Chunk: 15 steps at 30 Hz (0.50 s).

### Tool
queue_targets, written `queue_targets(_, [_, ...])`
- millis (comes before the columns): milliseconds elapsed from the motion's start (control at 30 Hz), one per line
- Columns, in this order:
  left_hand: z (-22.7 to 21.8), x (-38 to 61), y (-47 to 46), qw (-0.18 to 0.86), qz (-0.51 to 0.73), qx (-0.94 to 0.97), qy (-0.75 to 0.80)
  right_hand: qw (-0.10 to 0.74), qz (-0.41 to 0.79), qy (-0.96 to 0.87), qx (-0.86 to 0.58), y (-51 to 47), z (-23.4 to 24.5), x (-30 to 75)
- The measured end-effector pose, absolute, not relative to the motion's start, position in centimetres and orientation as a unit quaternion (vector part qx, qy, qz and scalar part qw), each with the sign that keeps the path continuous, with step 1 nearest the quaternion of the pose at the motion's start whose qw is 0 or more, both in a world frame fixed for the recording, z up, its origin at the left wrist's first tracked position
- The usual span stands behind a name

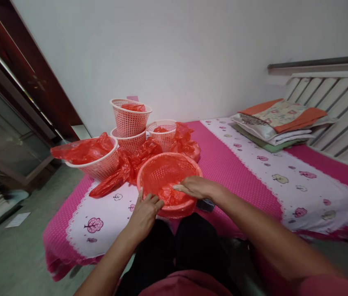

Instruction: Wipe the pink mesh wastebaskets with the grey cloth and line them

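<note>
A round plastic basket (169,156) with a pinkish-red rim sits on the near edge of the bed, close to my knees. My left hand (147,211) is closed over its near-left rim, thumb along the outside. Over the near-right rim reaches my right hand (194,187), its fingers closed at the red plastic bag (172,195) bunched inside the basket. Part of those fingers is hidden from view. Just behind the basket lies a crumpled red bag (124,172), spread toward the left.
Other mesh baskets stand behind: one at left (100,164) with a red bag spilling out, a stacked one (130,119), and one by the wall (164,137). Folded bedding (281,119) lies at right on the pink bedspread (223,164). A small dark object (206,204) is beside the basket.
</note>
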<state>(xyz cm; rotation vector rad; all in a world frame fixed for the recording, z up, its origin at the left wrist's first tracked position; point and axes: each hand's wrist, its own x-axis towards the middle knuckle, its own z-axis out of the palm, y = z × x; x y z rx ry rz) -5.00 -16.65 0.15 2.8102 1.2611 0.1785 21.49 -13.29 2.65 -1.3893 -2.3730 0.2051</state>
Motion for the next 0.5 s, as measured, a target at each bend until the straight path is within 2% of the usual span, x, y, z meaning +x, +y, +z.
queue_targets(67, [0.3,-5.3,-16.1,0.027,0.054,0.914,0.401,0.06,0.188,-0.849,-0.489,-12.3,2.7,20.9])
queue_targets(100, [0.3,-5.4,-15.8,0.026,0.053,0.915,0.398,0.024,0.24,-0.841,-0.484,-12.1,2.9,20.8])
queue_targets(133, [0.3,-5.6,-15.5,0.024,0.054,0.917,0.395,0.031,0.274,-0.83,-0.486,-12.1,3.2,20.9])
queue_targets(200, [0.1,-5.9,-15.0,0.019,0.063,0.919,0.389,0.122,0.306,-0.819,-0.471,-12.6,3.9,21.5])
queue_targets(300, [-0.4,-6.2,-14.5,0.014,0.081,0.92,0.383,0.393,0.275,-0.748,-0.458,-14.2,3.8,23.7])
queue_targets(400, [-0.9,-6.4,-14.4,0.018,0.108,0.921,0.375,0.649,0.232,-0.507,-0.518,-16.4,0.4,26.1])
queue_targets(433, [-1.1,-6.4,-14.5,0.02,0.119,0.92,0.372,0.695,0.233,-0.415,-0.539,-17.2,-1.5,26.5])
queue_targets(500, [-1.2,-6.4,-14.6,0.023,0.133,0.92,0.368,0.702,0.313,-0.293,-0.568,-18.5,-5.7,26.4])
